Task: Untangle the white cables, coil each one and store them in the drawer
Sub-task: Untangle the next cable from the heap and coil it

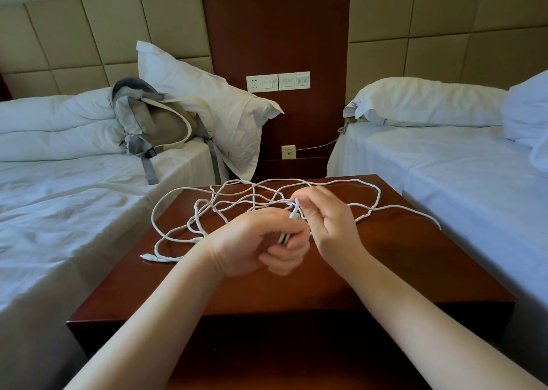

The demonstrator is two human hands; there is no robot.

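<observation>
Head cam only. Status:

- White cables (252,202) lie in one loose tangle on the nightstand (400,271), spread over the far half of its top. Not coiled.
- One loop hangs past the nightstand's left edge. A single strand runs off past its right edge, over the right bed (444,167).
- A loose cable end (147,257) lies at the nightstand's left edge, on the near side of the tangle.
- Both my hands are above the middle of the nightstand top, at the near side of the tangle, almost touching each other.
- Left hand (261,241): fingers curled in, gripping a white plug (284,238) between thumb and fingers. Grip is closed on it. Can't tell whether it's one plug or two.
- Right hand (326,214): thumb and fingertips pinch another white connector (294,211), just beyond the left hand's knuckles. The other fingers are half curled.
- Strands from the tangle lead to both hands. Which cable each hand has, I can't tell.

Around the nightstand:
- Left bed (74,211): a grey and beige backpack (154,123) leans on a white pillow (207,93).
- Behind: a wood wall panel with a socket and switch plate (278,81), plus a small low outlet (288,152) with a thin cord running toward the right bed.
</observation>
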